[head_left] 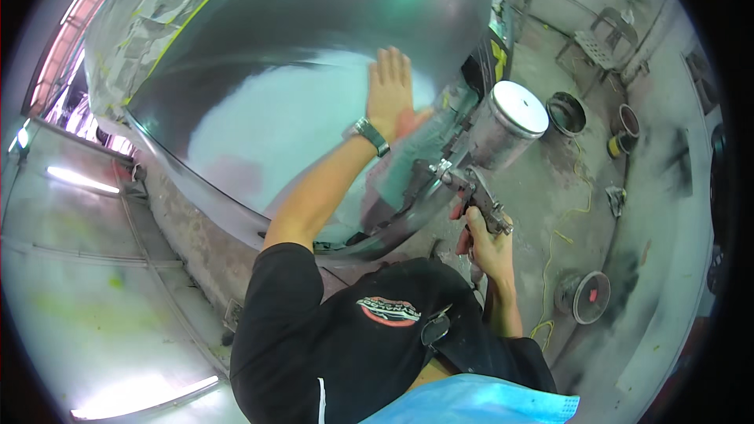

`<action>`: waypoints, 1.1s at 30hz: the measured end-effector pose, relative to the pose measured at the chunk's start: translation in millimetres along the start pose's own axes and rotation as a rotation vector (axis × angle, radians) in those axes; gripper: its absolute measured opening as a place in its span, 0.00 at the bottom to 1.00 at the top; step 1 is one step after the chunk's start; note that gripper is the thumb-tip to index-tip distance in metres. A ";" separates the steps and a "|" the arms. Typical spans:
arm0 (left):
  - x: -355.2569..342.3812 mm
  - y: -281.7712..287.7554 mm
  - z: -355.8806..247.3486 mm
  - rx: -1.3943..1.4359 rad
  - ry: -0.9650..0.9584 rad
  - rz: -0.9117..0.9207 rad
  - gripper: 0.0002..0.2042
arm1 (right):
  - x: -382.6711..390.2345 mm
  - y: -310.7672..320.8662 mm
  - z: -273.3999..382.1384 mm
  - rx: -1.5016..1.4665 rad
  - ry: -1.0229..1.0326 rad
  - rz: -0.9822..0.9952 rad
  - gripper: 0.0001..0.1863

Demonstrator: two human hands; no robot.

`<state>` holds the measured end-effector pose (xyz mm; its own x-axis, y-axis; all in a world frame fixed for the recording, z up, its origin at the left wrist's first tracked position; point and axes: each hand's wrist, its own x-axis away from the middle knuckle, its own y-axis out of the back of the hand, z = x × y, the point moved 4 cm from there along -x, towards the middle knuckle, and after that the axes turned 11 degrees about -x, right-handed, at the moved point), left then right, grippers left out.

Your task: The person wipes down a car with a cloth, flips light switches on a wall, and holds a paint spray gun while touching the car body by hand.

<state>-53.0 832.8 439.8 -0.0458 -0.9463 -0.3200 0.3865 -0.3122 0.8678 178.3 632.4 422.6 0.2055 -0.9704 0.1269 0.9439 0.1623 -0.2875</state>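
My left hand (390,94) lies with fingers stretched on the dark car hood (314,8), over the edge of a large pale grey primed patch (243,141). My right hand (485,239) grips a paint spray gun (475,192) topped by a silver-grey cup with a white lid (519,107), held beside the hood's front right edge. Beneath and left of the gun runs the curved front of the car (369,243). Masking paper edged with yellow tape (177,0) covers the upper left of the vehicle.
A dark bucket (565,114), smaller containers (624,129) and a chair (593,43) stand to the right. Lower right are another bucket (585,298) and a yellow hose (550,267) on the floor (569,196). Pale booth walls with tube lights (82,178) enclose the car.
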 end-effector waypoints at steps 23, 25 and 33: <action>221.7 -15.2 215.2 0.076 0.359 -0.202 0.45 | 13.5 -68.1 -7.7 -0.020 -0.213 0.218 0.16; 246.8 -11.1 165.8 0.106 0.313 -0.189 0.44 | 9.0 -84.8 -13.1 0.003 -0.226 0.302 0.16; 320.9 -44.3 68.9 0.732 -0.254 0.264 0.35 | -9.2 -149.4 -36.4 0.082 -0.184 0.558 0.17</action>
<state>-148.3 537.2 324.8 -0.2785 -0.9591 -0.0507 -0.2812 0.0309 0.9592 26.0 610.5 429.8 0.7113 -0.6884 0.1420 0.6954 0.6597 -0.2852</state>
